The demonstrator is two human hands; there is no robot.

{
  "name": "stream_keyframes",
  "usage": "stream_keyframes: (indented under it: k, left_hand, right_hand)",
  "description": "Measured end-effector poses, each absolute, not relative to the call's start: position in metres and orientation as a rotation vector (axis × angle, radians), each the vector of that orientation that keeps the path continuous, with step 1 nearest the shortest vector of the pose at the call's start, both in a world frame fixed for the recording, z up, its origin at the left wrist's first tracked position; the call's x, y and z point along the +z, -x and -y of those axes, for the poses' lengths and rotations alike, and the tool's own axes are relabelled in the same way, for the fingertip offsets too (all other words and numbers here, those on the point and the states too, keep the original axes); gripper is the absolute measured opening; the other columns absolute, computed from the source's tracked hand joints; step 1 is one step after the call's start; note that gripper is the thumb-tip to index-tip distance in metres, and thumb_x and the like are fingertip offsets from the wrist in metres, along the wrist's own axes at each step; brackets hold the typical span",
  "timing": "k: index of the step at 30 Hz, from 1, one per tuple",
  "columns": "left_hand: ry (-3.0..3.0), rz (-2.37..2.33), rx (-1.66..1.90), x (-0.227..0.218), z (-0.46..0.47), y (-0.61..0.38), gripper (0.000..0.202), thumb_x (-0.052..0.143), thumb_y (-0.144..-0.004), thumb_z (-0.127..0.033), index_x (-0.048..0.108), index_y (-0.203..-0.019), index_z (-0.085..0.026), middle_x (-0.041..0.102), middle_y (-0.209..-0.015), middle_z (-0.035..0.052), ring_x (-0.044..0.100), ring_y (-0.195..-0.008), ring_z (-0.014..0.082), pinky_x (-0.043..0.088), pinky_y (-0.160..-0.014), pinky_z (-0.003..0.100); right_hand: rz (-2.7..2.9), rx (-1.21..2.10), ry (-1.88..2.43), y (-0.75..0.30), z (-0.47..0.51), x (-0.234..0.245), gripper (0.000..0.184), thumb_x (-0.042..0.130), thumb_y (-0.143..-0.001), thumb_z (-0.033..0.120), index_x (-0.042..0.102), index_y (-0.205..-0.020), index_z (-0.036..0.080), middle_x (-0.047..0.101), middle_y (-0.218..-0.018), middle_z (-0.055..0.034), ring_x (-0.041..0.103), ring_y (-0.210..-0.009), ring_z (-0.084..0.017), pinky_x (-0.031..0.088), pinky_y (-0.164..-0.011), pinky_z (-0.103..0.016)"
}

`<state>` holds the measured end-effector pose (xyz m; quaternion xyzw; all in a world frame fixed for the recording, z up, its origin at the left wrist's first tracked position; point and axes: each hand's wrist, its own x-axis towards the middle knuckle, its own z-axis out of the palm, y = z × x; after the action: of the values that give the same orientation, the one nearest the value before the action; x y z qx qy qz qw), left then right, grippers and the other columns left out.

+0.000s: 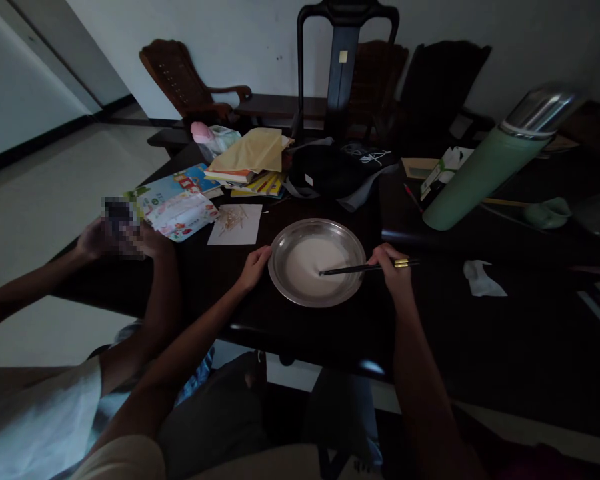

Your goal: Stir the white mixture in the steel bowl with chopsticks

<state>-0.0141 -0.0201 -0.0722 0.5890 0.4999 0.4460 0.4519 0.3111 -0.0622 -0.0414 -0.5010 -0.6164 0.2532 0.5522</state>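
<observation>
A round metal plate [286, 240] with a white liquid in it sits on the dark table [505, 347] in front of me. My left hand [253, 267] rests against the plate's left rim, its fingers curled on the edge. My right hand [394, 268] is closed on a pair of black chopsticks [360, 269] with gold ends; their tips reach into the white liquid near the plate's middle.
A tall green flask [473, 180] lies tilted at the right. Books, papers and a black bag [330, 170] crowd the table's far side. A white paper [235, 223] lies left of the plate, a crumpled tissue [481, 279] to its right. Another person [125, 230] sits at my left holding something.
</observation>
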Motion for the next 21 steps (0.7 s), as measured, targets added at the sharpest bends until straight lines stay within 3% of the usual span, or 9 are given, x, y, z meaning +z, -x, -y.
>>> stream_keyframes:
  k: [4, 9, 14, 21]
  left_hand:
    - [-1.459, -1.228, 1.111, -0.0718, 0.0197, 0.0138, 0.047, 0.054, -0.082, -0.059, 0.049, -0.063, -0.015, 0.042, -0.061, -0.0024, 0.037, -0.058, 0.0105, 0.032, -0.053, 0.021]
    - [-1.457, -1.241, 1.098, -0.0694, 0.0203, 0.0134, 0.047, 0.054, -0.081, -0.058, 0.047, -0.062, -0.016, 0.041, -0.059, -0.0026, 0.036, -0.056, 0.0103, 0.032, -0.051, 0.021]
    - [-1.442, -1.266, 1.093, -0.0686, 0.0209, 0.0126, 0.044, 0.054, -0.081, -0.056, 0.050, -0.063, -0.016, 0.043, -0.060, -0.0019, 0.037, -0.056, 0.0109, 0.032, -0.050, 0.021]
    - [-1.440, -1.254, 1.089, -0.0685, 0.0204, 0.0133, 0.045, 0.054, -0.081, -0.056, 0.050, -0.064, -0.015, 0.043, -0.060, -0.0022, 0.038, -0.057, 0.0109, 0.033, -0.052, 0.022]
  right_hand:
    - [1.614, 0.566, 1.170, -0.3093, 0.0617, -0.0401, 0.023, 0.058, -0.088, 0.032, 0.066, -0.068, 0.024, 0.065, -0.071, -0.0015, 0.060, -0.077, -0.019, 0.046, -0.076, -0.036]
    - [1.432, 0.536, 1.202, -0.3136, 0.0624, -0.0409, 0.037, 0.050, -0.092, 0.034, 0.059, -0.058, 0.023, 0.057, -0.062, 0.0000, 0.056, -0.066, -0.017, 0.044, -0.069, -0.034]
    - [1.626, 0.572, 1.170, -0.3108, 0.0623, -0.0401, 0.025, 0.056, -0.088, 0.034, 0.065, -0.067, 0.024, 0.063, -0.070, -0.0011, 0.059, -0.074, -0.018, 0.045, -0.074, -0.035]
    - [1.518, 0.600, 1.193, -0.3107, 0.0632, -0.0409, 0.034, 0.051, -0.091, 0.035, 0.061, -0.061, 0.023, 0.059, -0.064, 0.0001, 0.058, -0.068, -0.017, 0.045, -0.070, -0.033]
